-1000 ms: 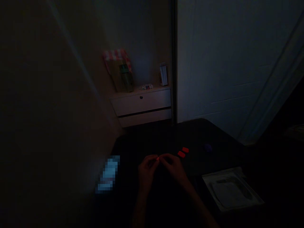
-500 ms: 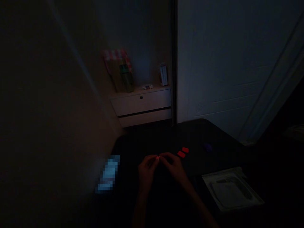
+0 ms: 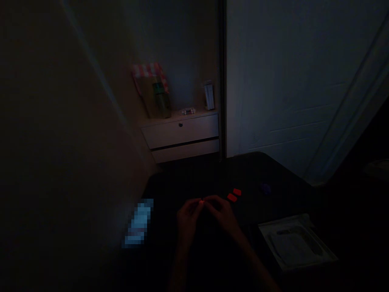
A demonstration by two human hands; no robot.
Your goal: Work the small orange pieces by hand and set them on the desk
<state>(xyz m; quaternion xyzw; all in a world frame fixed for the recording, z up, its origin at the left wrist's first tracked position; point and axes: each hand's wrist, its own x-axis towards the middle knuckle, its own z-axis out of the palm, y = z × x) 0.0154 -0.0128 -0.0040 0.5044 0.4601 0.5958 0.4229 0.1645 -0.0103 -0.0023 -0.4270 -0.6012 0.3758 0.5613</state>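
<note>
Sm. red piece (image 3: 201, 202) is sitting betw. the fingertips of both hands, over the near-middle part of the dark table (image 3: 188, 182); too sm. & dim to make out its shape. L hand (image 3: 186, 217) is pinching it from the left, thumb & fingers nearly closed; R hand (image 3: 222, 211) is gripping from the right w/ the same narrow pinch, fingertips almost meeting L hand's. Just right of R hand & a bit farther, two flat red pieces are lying close tog. on the tabletop: nearer one (image 3: 232, 197) & farther one (image 3: 237, 192). Farther right, a sm. purple item (image 3: 266, 189) is resting, details lost in the dark. Near right, a flat pale packet (image 3: 299, 243) is lying; can't tell what's under it. Near left, a bright bluish patch (image 3: 139, 223) is glowing, pixelated. At far side, a white drawer unit (image 3: 185, 133) is holding a greenish bottle (image 3: 163, 103), a red-white checked cloth (image 3: 148, 69) behind it & an upright whitish box (image 3: 209, 96) toward the right. A pale door (image 3: 273, 81) is standing far right.
</note>
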